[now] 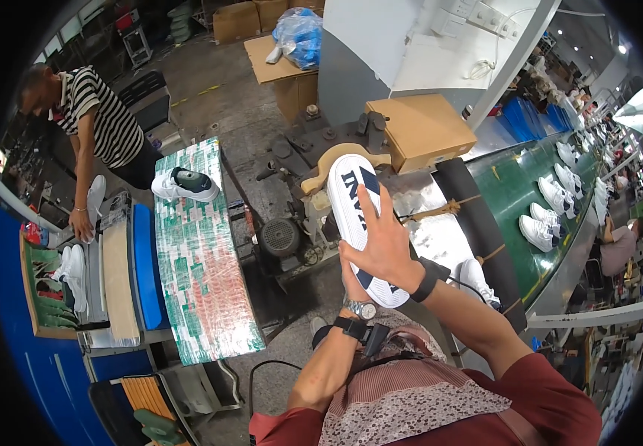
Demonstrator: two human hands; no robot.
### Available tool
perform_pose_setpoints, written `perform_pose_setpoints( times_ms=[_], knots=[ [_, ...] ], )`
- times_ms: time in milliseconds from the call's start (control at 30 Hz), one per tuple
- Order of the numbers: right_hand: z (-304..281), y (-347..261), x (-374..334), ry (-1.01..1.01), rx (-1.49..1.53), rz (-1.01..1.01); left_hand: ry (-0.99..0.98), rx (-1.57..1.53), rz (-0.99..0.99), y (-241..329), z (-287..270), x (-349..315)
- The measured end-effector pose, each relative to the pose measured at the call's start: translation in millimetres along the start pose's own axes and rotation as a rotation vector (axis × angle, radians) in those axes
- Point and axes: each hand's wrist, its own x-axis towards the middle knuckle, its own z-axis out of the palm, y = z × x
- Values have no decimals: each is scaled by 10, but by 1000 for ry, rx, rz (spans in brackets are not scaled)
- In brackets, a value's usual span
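A white sneaker (347,195) is held up in front of me with its sole turned toward the camera. Dark blue patches and lettering mark the sole. My left hand (353,285) grips the shoe from its near left side, and its fingers are mostly hidden behind it. Across the sole lies my right hand (387,247), thumb and fingers pressed on it. Just beyond the shoe's toe is a curved wooden piece (321,172) on a dark machine (314,145). To the left, another sneaker (184,184) rests on a tape-wrapped bench (206,282).
A green conveyor (503,186) at right carries several white sneakers (541,230). Another white shoe (474,279) sits beside my right forearm. A cardboard box (425,130) stands behind the machine, an electric motor (280,238) below it. A co-worker (106,123) reaches toward shoes at far left.
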Motion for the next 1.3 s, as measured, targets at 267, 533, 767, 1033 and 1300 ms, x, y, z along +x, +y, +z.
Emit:
perform_pose_setpoints(
  times_ms=[267,533,767,1033,1300],
  knots=[
    [-14,-30,-18,8,17,3,4,4,2,13,-109,-5],
    [-88,5,19,-24,-50,-22,9,-13,41,-123,56,-31],
    [-112,145,163,-39,-29,-133,107,7,124,-258,171,129],
    [-161,227,153,-54,-45,-176,181,10,-46,-332,-1,163],
    [-105,259,134,9,-12,-221,-9,-110,-44,-432,-309,332]
  ],
)
